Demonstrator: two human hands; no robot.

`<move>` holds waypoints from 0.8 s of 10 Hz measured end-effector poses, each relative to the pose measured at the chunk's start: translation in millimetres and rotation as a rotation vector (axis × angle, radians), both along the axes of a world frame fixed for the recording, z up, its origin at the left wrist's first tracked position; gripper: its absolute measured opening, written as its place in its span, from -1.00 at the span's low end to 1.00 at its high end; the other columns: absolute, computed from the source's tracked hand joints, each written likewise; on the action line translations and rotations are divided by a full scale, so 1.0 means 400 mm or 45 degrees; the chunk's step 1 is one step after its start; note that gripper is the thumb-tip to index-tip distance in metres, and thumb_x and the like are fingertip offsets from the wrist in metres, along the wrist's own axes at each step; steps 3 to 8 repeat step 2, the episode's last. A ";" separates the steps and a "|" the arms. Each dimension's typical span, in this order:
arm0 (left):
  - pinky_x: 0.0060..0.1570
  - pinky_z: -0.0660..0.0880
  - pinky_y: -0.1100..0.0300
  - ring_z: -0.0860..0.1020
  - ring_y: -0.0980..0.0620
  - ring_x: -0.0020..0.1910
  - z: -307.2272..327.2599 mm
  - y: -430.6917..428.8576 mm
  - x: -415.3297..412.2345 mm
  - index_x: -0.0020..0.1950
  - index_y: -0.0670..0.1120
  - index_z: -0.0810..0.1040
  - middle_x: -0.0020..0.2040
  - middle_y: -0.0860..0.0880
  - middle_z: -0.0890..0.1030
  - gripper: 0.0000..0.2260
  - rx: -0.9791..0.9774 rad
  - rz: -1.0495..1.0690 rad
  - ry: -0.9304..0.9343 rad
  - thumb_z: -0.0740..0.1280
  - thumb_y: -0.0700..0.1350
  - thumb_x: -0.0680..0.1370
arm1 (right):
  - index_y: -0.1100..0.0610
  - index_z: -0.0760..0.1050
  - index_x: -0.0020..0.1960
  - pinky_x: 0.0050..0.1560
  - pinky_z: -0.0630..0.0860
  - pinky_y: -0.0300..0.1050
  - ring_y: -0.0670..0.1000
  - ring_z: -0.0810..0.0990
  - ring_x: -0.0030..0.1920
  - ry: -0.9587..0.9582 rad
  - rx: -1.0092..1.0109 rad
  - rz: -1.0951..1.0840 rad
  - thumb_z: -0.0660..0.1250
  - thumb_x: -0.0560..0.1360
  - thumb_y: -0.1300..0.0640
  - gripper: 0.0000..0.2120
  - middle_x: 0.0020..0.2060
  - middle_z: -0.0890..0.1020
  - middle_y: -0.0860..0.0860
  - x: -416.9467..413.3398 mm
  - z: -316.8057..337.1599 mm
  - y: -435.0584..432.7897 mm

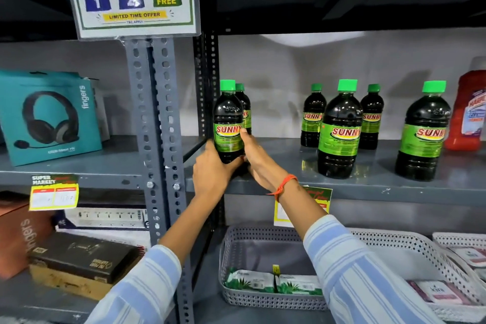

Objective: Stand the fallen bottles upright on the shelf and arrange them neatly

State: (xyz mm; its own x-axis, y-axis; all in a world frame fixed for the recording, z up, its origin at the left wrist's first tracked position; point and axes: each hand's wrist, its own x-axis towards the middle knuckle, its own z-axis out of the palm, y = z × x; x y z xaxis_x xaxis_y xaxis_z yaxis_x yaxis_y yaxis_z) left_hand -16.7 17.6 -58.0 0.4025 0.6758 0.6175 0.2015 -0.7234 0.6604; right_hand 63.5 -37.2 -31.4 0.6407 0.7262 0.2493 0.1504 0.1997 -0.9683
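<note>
Head view: both hands (231, 163) clasp an upright bottle (228, 123) on the grey metal shelf (368, 181).

The grey metal shelf (368, 187) carries six upright green-capped Sunny bottles: two at its left end (228, 123), three grouped mid-shelf (339, 131), one further right (423, 134), beside a red bottle (468, 113).

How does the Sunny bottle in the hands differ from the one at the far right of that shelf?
The held bottle stands at the shelf's left end beside the upright post; the far-right bottle stands next to a red bottle. The held bottle is gripped low by the left hand and right hand; the far-right bottle is untouched. Another bottle stands close behind the held one; none behind the far-right. Both are upright, dark, green-capped, labels forward.
</note>
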 end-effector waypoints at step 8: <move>-0.24 0.42 0.03 0.55 -0.22 0.03 0.069 -0.135 -0.047 0.10 -0.24 0.46 0.06 -0.22 0.58 -0.67 0.336 0.322 0.400 0.37 -0.01 0.51 | 0.18 0.52 0.02 0.12 0.48 -0.04 0.13 0.56 0.08 -0.508 -0.244 -0.409 0.18 0.59 0.03 -0.76 0.04 0.62 0.14 -0.020 0.075 -0.152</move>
